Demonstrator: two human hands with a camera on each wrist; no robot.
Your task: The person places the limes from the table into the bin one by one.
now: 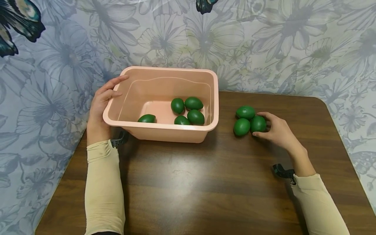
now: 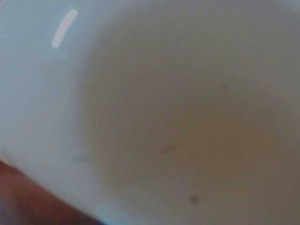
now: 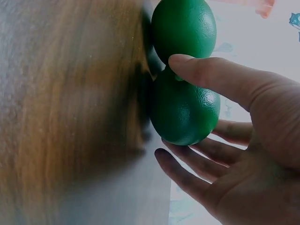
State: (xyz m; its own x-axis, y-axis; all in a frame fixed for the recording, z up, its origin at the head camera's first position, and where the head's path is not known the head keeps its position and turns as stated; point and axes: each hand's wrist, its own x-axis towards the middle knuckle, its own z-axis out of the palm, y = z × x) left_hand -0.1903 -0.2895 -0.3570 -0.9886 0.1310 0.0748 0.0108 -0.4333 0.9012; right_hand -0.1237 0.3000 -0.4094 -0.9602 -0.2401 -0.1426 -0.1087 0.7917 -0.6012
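Observation:
A pink plastic bin [image 1: 164,132] stands on the table with several glossy green limes [image 1: 193,103] inside, most of them toward its right end. My left hand [image 1: 100,104] holds the bin's left side, its fingers reaching over the rim; the thumb is hidden. Right of the bin, three more limes lie close together on the table. My right hand [image 1: 277,130] has thumb and fingers around the rightmost lime [image 3: 185,110], which touches a neighbouring lime [image 3: 183,28]. The left wrist view shows only a blurred pale surface close up.
The brown wooden table [image 1: 176,189] has a rounded corner at the back right. Behind it hangs a flower-patterned backdrop [image 1: 264,49] with dark butterfly shapes. Dark wrist straps [image 1: 283,171] show at both sleeves.

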